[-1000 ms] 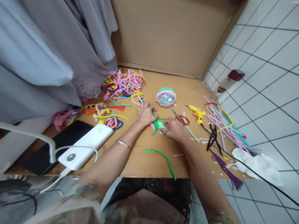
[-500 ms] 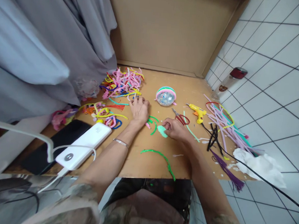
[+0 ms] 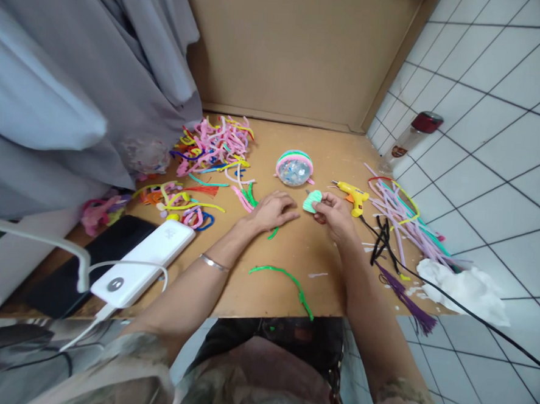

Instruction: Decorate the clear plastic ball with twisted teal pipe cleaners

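Between the thumb and fingers of my right hand [image 3: 333, 213] is a small mint-green ridged piece [image 3: 313, 201], held up above the table. My left hand [image 3: 275, 211] is low over the table to its left, fingers loosely apart, and I see nothing in them. Just beyond that hand lie pink and green pipe cleaner pieces [image 3: 248, 196]. A short green piece [image 3: 273, 233] pokes out below it. Closer to me a long curved green pipe cleaner [image 3: 288, 276] rests on the wood. Behind both hands stands a clear round ball [image 3: 294, 169] banded in green and pink.
A yellow glue gun [image 3: 353, 197] lies to the right, its black cord trailing forward. Lilac pipe cleaners [image 3: 395, 213], a purple tassel [image 3: 405, 302] and white tissue [image 3: 461, 290] are nearby. Leftward are a pipe cleaner heap [image 3: 219, 141] and a white power bank [image 3: 142, 264].
My right hand has lifted the mint-green piece up and away from me. My left hand has moved right and nearer, uncovering the pink and green pieces. The red-handled scissors are now mostly hidden.
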The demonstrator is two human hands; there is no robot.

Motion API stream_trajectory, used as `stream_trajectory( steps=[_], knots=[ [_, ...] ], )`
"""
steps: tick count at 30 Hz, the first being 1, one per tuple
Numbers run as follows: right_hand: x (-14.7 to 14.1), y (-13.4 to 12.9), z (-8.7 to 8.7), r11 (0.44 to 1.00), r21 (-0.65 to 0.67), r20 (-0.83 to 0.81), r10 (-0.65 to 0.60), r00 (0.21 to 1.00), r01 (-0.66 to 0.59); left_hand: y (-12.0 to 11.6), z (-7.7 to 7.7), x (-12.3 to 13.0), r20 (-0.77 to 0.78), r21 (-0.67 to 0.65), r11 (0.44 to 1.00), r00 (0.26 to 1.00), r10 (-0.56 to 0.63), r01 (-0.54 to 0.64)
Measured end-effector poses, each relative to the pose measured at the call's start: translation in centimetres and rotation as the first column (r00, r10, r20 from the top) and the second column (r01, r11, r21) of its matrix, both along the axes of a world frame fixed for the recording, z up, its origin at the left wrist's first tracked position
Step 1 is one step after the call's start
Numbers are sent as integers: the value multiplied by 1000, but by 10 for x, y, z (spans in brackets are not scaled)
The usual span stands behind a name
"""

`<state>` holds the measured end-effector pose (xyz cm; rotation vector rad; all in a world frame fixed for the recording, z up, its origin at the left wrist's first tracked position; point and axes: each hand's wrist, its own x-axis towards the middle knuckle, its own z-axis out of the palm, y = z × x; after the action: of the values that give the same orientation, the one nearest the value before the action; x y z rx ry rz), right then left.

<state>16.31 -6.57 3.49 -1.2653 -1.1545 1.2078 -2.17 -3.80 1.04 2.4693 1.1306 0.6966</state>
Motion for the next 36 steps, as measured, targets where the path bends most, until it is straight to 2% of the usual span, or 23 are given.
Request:
stream_trajectory(
  steps=[2,4,6,7,10,12,14,16,20,22,28,33,36],
  knots=[
    [-3,3,-7,999,-5,38,-36,999,36,-1,0,0,-7,-18,998,998,-56,56],
    [-5,6,-13,998,34,113,-65,991,62,1,0,-2,-32,-43,998,998,-55,54],
    [-7,9,-20,993,82,222,-103,970,87,4,-1,-7,-66,-31,998,997,48,-50],
    [-7,10,-22,990,101,288,-121,950,95,5,-2,-10,-75,-4,990,987,140,-140],
    [-4,10,-25,987,139,487,-143,861,86,10,-3,-18,-57,60,915,914,403,-400],
    [-2,8,-22,976,201,598,-188,779,82,12,-3,-21,-28,73,878,879,475,-473],
    [-2,5,-18,951,303,654,-254,712,61,11,-2,-21,21,94,866,870,492,-492],
    [-5,2,-15,939,343,640,-228,734,-8,10,-2,-19,68,111,862,869,490,-494],
    [-17,-3,-14,947,227,456,101,884,-226,10,-4,-17,118,99,853,857,501,-512],
    [-21,-3,-15,943,210,388,163,907,-259,11,-5,-17,118,110,851,857,501,-513],
    [-22,0,-20,939,261,434,93,896,-224,16,-3,-8,-12,162,869,879,476,-468],
    [-30,0,-31,933,268,502,75,861,-238,20,-3,-3,-33,140,873,879,475,-467],
    [-30,3,-34,934,333,474,-48,879,-129,21,-6,-6,-16,131,866,872,489,-483]
  ],
)
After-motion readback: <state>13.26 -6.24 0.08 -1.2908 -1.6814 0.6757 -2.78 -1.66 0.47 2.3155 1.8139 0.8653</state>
